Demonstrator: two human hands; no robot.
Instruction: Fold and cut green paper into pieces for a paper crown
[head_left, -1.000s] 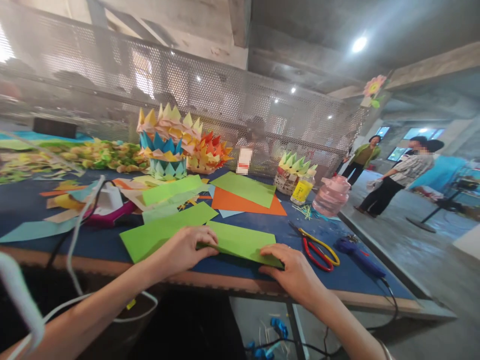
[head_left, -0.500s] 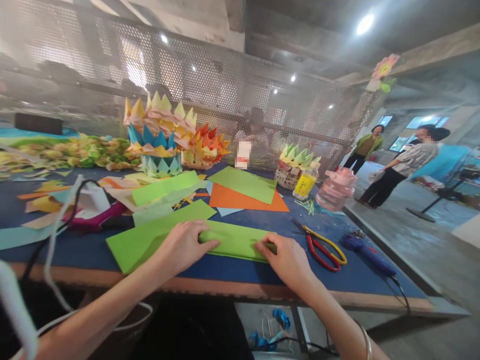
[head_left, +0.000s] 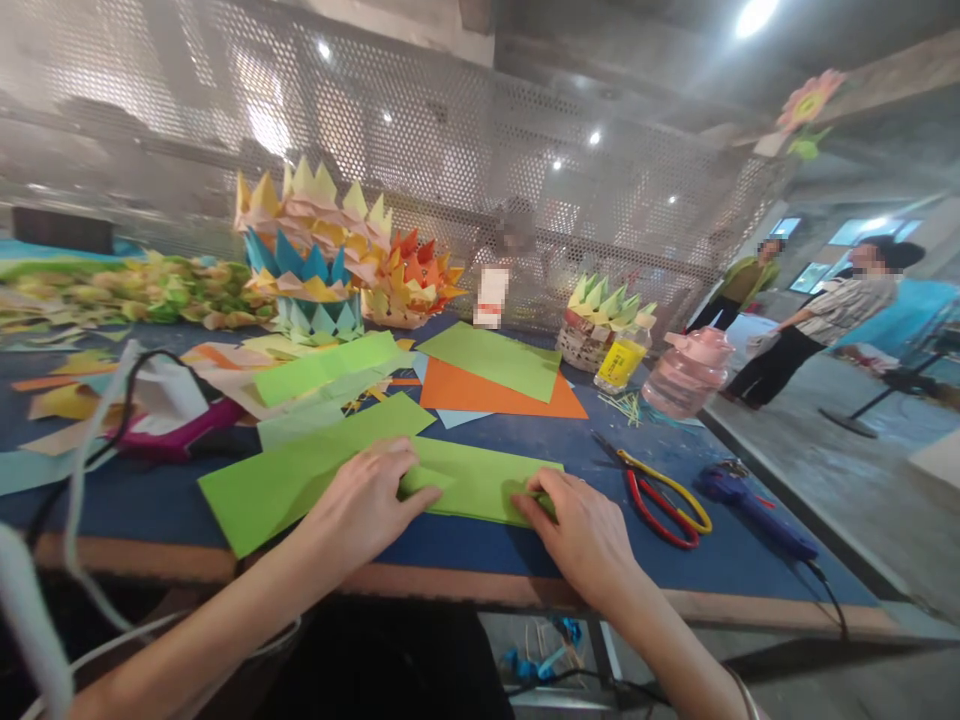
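Observation:
A folded strip of green paper (head_left: 484, 470) lies near the front edge of the table, between my two hands. My left hand (head_left: 367, 495) grips its left end, fingers curled and thumb stretched along the paper. The right end is pinched between thumb and fingers of my right hand (head_left: 581, 525). Some of the paper's edges are hidden under my fingers. Another green sheet (head_left: 262, 485) lies flat beneath my left hand and reaches out to the left. Right of my right hand rest scissors (head_left: 667, 500) with red and yellow handles.
A blue glue gun (head_left: 757, 510) lies at the right, a magenta tool (head_left: 180, 430) with cables at the left. Behind are orange paper (head_left: 499, 390), layered paper crowns (head_left: 315, 265), a yellow-labelled bottle (head_left: 621, 360) and a pink jug (head_left: 686, 370). Two people stand beyond the table.
My view has shifted slightly. Both hands stay on the green strip in nearly the same places, and a bit of paper beside my left thumb now looks slightly raised.

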